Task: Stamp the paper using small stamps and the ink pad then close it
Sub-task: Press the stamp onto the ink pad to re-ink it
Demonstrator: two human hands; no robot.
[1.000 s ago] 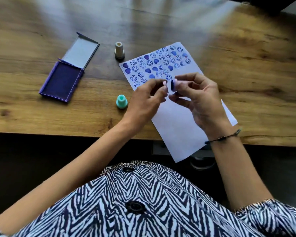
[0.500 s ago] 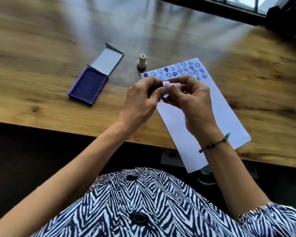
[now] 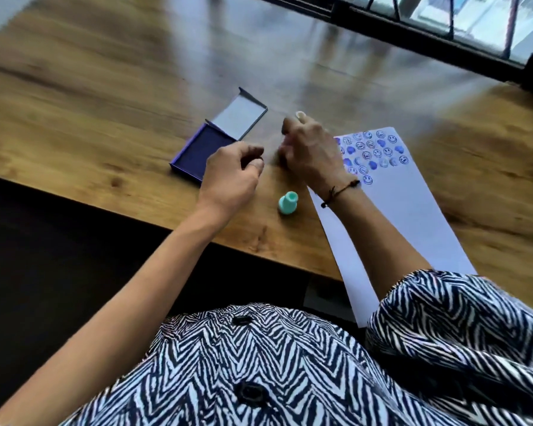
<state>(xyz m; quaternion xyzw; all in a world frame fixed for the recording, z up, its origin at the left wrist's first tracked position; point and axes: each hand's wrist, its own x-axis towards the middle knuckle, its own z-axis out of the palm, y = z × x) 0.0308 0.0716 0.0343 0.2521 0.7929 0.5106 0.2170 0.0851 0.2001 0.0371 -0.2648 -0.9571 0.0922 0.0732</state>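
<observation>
Head view, left hand curled empty, right hand grip unclear — ink pad open

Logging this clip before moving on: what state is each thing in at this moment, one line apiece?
ink pad: open, lid folded back flat on the table.
paper: flat, its far end stamped with blue smileys and hearts, the rest blank.
teal stamp: upright on the table, untouched.
cream stamp: at the right hand's fingertips; grip unclear.
left hand: loosely curled, apparently empty.
right hand: reaching left past the paper.
</observation>
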